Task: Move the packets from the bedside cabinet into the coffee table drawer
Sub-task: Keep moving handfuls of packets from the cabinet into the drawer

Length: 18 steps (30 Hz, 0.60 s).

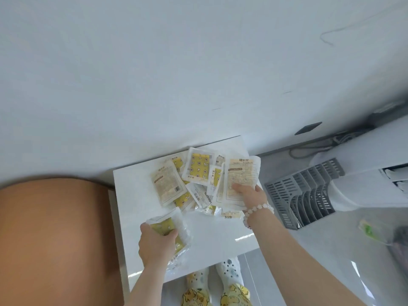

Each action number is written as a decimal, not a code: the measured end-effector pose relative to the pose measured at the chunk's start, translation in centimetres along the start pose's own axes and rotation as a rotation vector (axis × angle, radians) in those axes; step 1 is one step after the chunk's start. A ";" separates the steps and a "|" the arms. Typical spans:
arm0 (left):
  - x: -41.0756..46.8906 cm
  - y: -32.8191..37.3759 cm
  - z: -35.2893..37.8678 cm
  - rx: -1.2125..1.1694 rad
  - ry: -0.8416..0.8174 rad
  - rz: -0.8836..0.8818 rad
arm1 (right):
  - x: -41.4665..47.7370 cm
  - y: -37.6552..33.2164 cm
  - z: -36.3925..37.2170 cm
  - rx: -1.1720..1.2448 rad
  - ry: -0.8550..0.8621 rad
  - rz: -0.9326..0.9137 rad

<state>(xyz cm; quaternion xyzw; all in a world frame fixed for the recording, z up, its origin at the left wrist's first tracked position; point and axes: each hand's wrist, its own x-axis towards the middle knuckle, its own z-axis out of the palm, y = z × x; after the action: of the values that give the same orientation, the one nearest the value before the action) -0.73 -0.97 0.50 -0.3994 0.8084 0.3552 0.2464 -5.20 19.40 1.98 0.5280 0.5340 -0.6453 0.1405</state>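
Observation:
Several yellow-and-white packets [194, 175] lie in a loose pile on the white bedside cabinet [220, 237]. My left hand [154, 246] grips a small stack of yellow packets [174, 228] just above the cabinet's near left part. My right hand [249, 193], with a bead bracelet on the wrist, pinches a large beige packet [241, 173] at its lower edge, at the right side of the pile. The coffee table drawer is not in view.
A tan rounded bed edge [55, 239] lies left of the cabinet. A white wall stands behind it. A grey slatted rack [302, 195] and a white appliance [364, 177] stand on the floor at the right. My patterned trouser legs [216, 288] show below the cabinet's front edge.

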 end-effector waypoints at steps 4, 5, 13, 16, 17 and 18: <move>-3.3 3.6 -1.7 -0.016 -0.101 0.113 | -3.2 0.2 -2.7 0.105 0.012 0.015; -4.0 4.5 -1.9 0.002 -0.130 0.162 | -3.9 0.2 -3.4 0.153 0.018 0.026; -9.2 11.4 -1.9 0.077 -0.366 0.424 | -8.5 0.3 -11.0 0.311 -0.056 0.042; -11.7 13.2 -0.5 0.099 -0.449 0.461 | -10.4 0.5 -15.3 0.334 -0.014 0.006; -12.5 13.6 0.2 0.106 -0.479 0.467 | -11.2 0.7 -16.7 0.351 0.004 -0.006; -13.6 14.0 0.8 0.120 -0.504 0.483 | -12.0 0.9 -18.0 0.377 0.019 -0.017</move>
<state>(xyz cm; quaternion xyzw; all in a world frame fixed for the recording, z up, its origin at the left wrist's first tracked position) -4.51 12.04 14.57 -0.0812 0.8128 0.4425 0.3700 9.88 29.52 13.79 0.5466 0.4094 -0.7300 0.0285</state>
